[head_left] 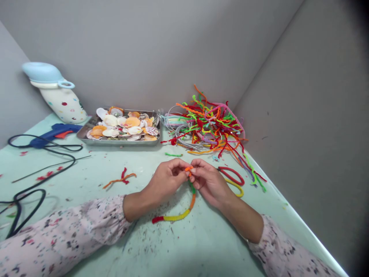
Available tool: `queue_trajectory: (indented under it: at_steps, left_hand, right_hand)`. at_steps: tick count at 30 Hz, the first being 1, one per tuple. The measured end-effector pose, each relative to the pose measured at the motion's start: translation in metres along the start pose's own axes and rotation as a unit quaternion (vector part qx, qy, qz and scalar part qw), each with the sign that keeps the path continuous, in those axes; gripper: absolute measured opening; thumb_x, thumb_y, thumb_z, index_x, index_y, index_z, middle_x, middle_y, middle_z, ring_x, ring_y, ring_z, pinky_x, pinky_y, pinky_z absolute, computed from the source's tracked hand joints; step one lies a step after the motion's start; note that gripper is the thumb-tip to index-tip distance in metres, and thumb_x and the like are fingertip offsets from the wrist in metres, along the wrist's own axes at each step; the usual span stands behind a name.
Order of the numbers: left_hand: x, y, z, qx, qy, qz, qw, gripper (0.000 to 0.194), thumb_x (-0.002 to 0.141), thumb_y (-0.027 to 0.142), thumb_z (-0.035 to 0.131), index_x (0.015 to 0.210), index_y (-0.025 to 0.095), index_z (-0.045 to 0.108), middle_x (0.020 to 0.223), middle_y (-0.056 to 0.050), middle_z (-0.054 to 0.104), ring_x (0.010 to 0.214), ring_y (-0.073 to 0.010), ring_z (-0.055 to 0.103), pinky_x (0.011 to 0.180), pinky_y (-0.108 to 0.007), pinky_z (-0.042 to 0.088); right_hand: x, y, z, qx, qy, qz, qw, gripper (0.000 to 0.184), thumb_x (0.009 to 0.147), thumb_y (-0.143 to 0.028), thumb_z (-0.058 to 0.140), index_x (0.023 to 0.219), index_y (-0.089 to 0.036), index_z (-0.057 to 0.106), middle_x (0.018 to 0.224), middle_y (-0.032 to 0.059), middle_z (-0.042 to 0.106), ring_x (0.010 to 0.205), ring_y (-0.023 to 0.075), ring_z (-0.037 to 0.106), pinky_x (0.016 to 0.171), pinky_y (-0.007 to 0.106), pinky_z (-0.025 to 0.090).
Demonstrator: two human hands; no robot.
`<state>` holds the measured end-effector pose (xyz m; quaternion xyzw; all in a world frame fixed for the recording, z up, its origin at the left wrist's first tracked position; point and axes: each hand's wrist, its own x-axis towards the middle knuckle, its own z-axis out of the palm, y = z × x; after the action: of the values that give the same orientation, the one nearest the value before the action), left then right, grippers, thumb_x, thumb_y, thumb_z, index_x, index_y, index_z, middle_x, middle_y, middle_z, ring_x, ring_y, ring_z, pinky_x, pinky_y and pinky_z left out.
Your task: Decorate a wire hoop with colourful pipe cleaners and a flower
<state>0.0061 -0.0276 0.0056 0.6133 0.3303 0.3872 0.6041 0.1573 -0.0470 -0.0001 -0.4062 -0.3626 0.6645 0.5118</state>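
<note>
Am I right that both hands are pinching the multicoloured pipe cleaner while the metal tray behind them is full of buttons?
Not quite: the head view shows the metal tray full of seashells, not buttons. Both the left hand and right hand are indeed pinching the multicoloured pipe cleaner.

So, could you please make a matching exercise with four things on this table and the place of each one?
Things:
1. glue gun
2. tray of seashells
3. pile of pipe cleaners
4. multicoloured wrapped band

Places:
A. held between both hands, at the front
B. far left, with a black cable
C. back right, in the corner
D. back middle, next to the dotted jug

Pairs: 1-B, 2-D, 3-C, 4-A
</note>
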Motion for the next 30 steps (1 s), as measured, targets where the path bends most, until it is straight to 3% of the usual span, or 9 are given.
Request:
queue_trajectory:
  at_steps: [4,8,10,13,16,18,25,30]
  left_hand:
    - [0.002,0.002,0.000,-0.039,0.002,-0.024,0.999,0.012,0.077,0.020,0.057,0.086,0.013,0.062,0.073,-0.003,0.064,0.068,-0.0133,0.059,0.065,-0.025,0.046]
    - [0.003,0.006,0.000,-0.047,0.028,-0.043,0.998,0.012,0.074,0.020,0.058,0.083,0.013,0.062,0.074,-0.002,0.063,0.067,-0.0122,0.056,0.064,-0.023,0.043]
    - [0.003,0.006,-0.001,-0.034,0.040,-0.049,0.997,0.012,0.074,0.021,0.059,0.083,0.014,0.062,0.074,-0.001,0.061,0.065,-0.0110,0.054,0.063,-0.022,0.041]
    - [0.004,0.004,-0.002,-0.008,0.044,-0.042,0.998,0.012,0.075,0.024,0.059,0.080,0.014,0.061,0.070,0.001,0.057,0.062,-0.0100,0.050,0.060,-0.022,0.039]
    - [0.005,-0.002,-0.004,0.038,0.050,-0.011,0.998,0.011,0.076,0.025,0.057,0.079,0.014,0.060,0.069,0.001,0.056,0.063,-0.0105,0.048,0.059,-0.022,0.038]
    - [0.005,-0.004,-0.004,0.075,0.053,0.008,0.996,0.010,0.076,0.023,0.056,0.079,0.014,0.061,0.069,0.001,0.057,0.064,-0.0110,0.049,0.060,-0.022,0.038]
    - [0.001,-0.003,-0.002,0.170,0.067,0.018,0.983,0.011,0.076,0.021,0.052,0.081,0.016,0.062,0.069,0.000,0.058,0.063,-0.0118,0.049,0.058,-0.022,0.038]
    - [0.001,-0.002,-0.002,0.203,0.068,0.014,0.977,0.013,0.076,0.022,0.052,0.080,0.016,0.063,0.068,0.000,0.060,0.062,-0.0121,0.050,0.056,-0.021,0.037]
  right_hand:
    - [0.000,-0.004,-0.003,-0.041,-0.011,-0.004,0.999,0.020,0.071,-0.023,0.063,0.088,-0.019,0.055,0.067,-0.0028,0.057,0.054,0.0089,0.052,0.044,0.017,0.036]
    - [-0.003,-0.006,-0.005,-0.176,0.017,-0.090,0.980,0.016,0.078,-0.028,0.058,0.091,-0.019,0.056,0.065,-0.0022,0.056,0.056,0.0112,0.053,0.047,0.021,0.041]
    - [-0.005,-0.006,-0.005,-0.270,0.053,-0.147,0.950,0.014,0.081,-0.030,0.056,0.090,-0.019,0.057,0.068,-0.0012,0.057,0.056,0.0117,0.053,0.050,0.023,0.043]
    - [-0.008,-0.005,-0.004,-0.399,0.086,-0.240,0.881,0.010,0.082,-0.027,0.055,0.087,-0.020,0.059,0.078,0.0014,0.059,0.064,0.0132,0.056,0.058,0.025,0.046]
    - [-0.009,-0.006,-0.003,-0.488,0.089,-0.312,0.811,0.006,0.082,-0.023,0.055,0.085,-0.021,0.059,0.080,0.0019,0.057,0.067,0.0138,0.055,0.060,0.026,0.046]
    - [-0.009,-0.006,-0.003,-0.525,0.079,-0.335,0.778,0.004,0.083,-0.022,0.054,0.084,-0.021,0.057,0.079,0.0017,0.056,0.066,0.0140,0.054,0.060,0.027,0.045]
    - [-0.008,-0.006,-0.003,-0.608,0.060,-0.351,0.709,0.005,0.084,-0.020,0.051,0.083,-0.021,0.056,0.078,0.0026,0.057,0.070,0.0149,0.054,0.065,0.027,0.044]
    - [-0.006,-0.006,-0.003,-0.627,0.067,-0.334,0.701,0.007,0.082,-0.018,0.050,0.080,-0.019,0.057,0.076,0.0026,0.058,0.068,0.0139,0.054,0.062,0.025,0.042]
